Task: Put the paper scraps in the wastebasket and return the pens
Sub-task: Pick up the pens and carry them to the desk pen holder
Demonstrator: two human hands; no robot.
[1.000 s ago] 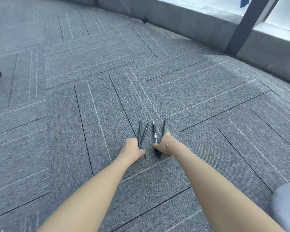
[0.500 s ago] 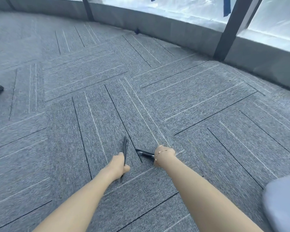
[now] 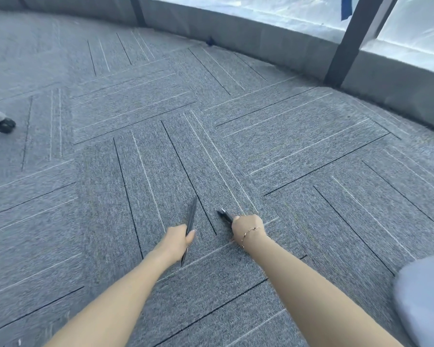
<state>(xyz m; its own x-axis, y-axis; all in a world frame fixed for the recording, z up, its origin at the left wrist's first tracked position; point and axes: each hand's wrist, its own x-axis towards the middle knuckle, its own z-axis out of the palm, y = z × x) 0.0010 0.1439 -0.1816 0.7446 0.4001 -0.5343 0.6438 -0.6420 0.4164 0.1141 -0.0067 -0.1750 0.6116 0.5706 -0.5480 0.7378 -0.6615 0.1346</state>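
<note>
Grey carpet [image 3: 298,151] fills nearly all I can see, its tiles laid in a crossed pattern of dark and pale lines. Along the far side runs a low grey wall [image 3: 248,38] with bright glass above it, split by dark upright posts [image 3: 348,38] whose tops are cut off by the upper edge. At the lower right a rounded grey shape [image 3: 426,296] is cut by the edge, and I cannot tell what it is. At the far left a black caster [image 3: 4,125] stands on the carpet under a pale leg that runs out of view. My left hand [image 3: 177,240] is curled round dark pens [image 3: 191,217]; they lie so close together that I cannot count them, their far ends pointing away from me and one end poking out below my fist. My right hand [image 3: 247,229], with a thin bracelet [image 3: 249,232] at the wrist, is closed over a black pen [image 3: 225,215], whose tip sticks out to the left, near the carpet; my fingers are hidden from me behind the back of the hand, so whether it holds more than one I cannot tell. A small dark speck [image 3: 210,41] sits by the wall, too small to make out.
</note>
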